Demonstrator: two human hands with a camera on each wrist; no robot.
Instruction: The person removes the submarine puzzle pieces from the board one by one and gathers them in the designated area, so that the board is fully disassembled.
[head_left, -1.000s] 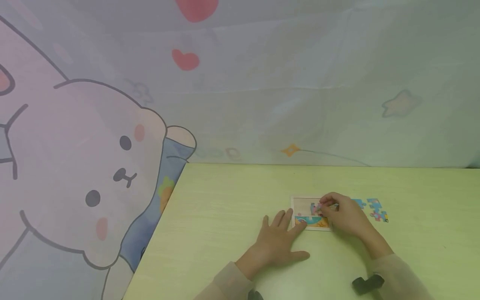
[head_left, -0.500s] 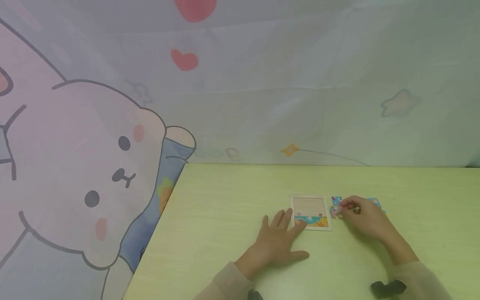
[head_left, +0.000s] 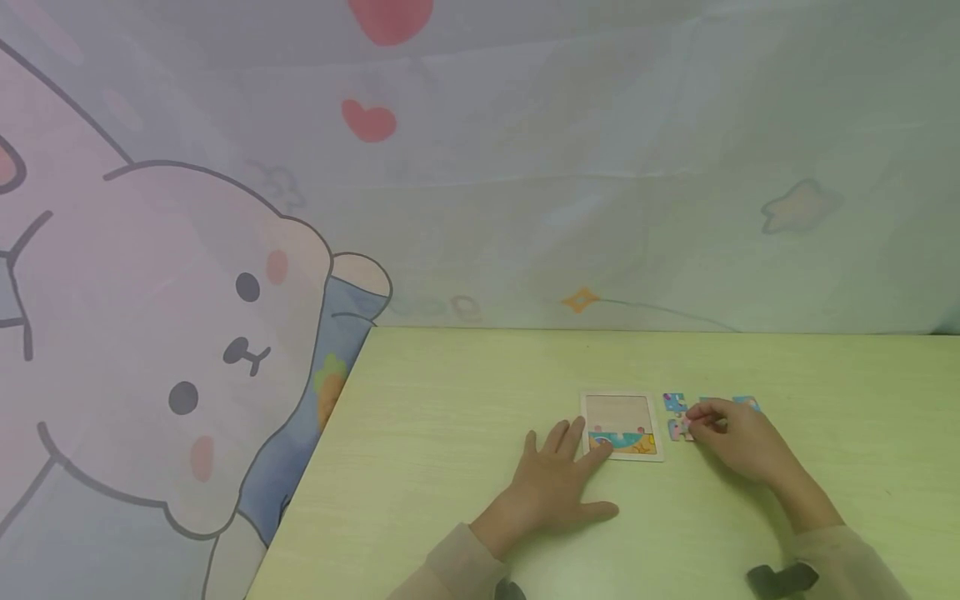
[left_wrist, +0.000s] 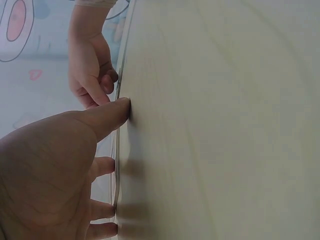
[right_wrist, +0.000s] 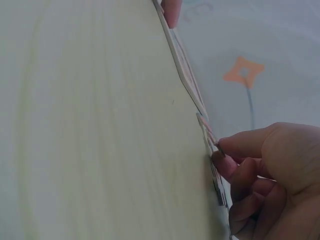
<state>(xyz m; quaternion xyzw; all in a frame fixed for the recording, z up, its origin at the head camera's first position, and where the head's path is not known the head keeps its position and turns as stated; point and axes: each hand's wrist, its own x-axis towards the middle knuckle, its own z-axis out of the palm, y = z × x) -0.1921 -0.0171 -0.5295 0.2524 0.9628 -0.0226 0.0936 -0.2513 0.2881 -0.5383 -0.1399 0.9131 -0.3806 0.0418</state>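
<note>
In the head view the left hand (head_left: 551, 487) lies spread, its forefinger resting on the lower left of a white-framed puzzle board (head_left: 660, 433). Along the board's bottom runs a teal and orange picture strip (head_left: 626, 442); above it the tray is bare. To the right of the board, the right hand (head_left: 738, 442) pinches a pink puzzle piece (head_left: 677, 429) between thumb and fingertips. The right wrist view shows this hand (right_wrist: 285, 175) holding the piece (right_wrist: 210, 133) tilted, one edge raised. From the left wrist view, the left hand (left_wrist: 55, 165) has straight fingers touching down.
Blue puzzle pieces lie behind the right hand: one piece (head_left: 673, 402) near the board, another (head_left: 747, 402) farther right, partly hidden. The light green table (head_left: 450, 400) meets a printed cloth backdrop (head_left: 525, 208) behind and at the left.
The right hand has moved right from over the board to beside it, taking the pink piece out of the frame, then slightly farther right. The left hand has stayed in place.
</note>
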